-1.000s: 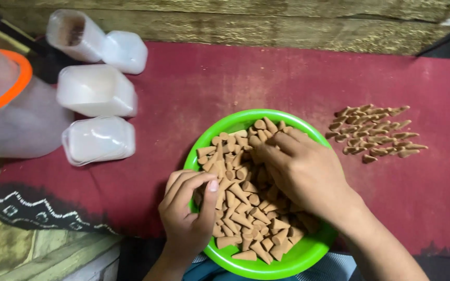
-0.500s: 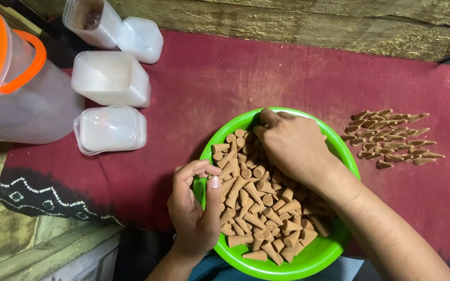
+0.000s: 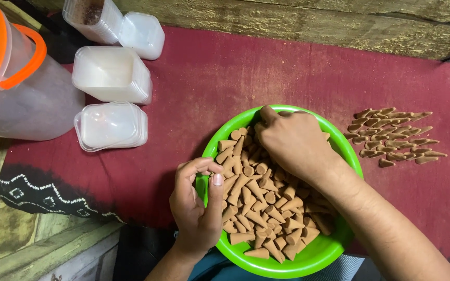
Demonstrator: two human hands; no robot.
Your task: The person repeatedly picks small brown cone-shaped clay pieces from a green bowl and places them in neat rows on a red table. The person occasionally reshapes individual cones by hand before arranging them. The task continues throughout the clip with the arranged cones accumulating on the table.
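Palm-down, the right hand (image 3: 292, 143) digs into matte brown cones (image 3: 259, 203); the left hand (image 3: 199, 205) curls, seemingly empty.

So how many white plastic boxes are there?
3 boxes, all on the red cloth at the left: one at the top, one below it, one nearest the bowl.

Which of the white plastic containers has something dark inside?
The one farthest up, the top-left container beside the square lid. The two stacks below it look plain white.
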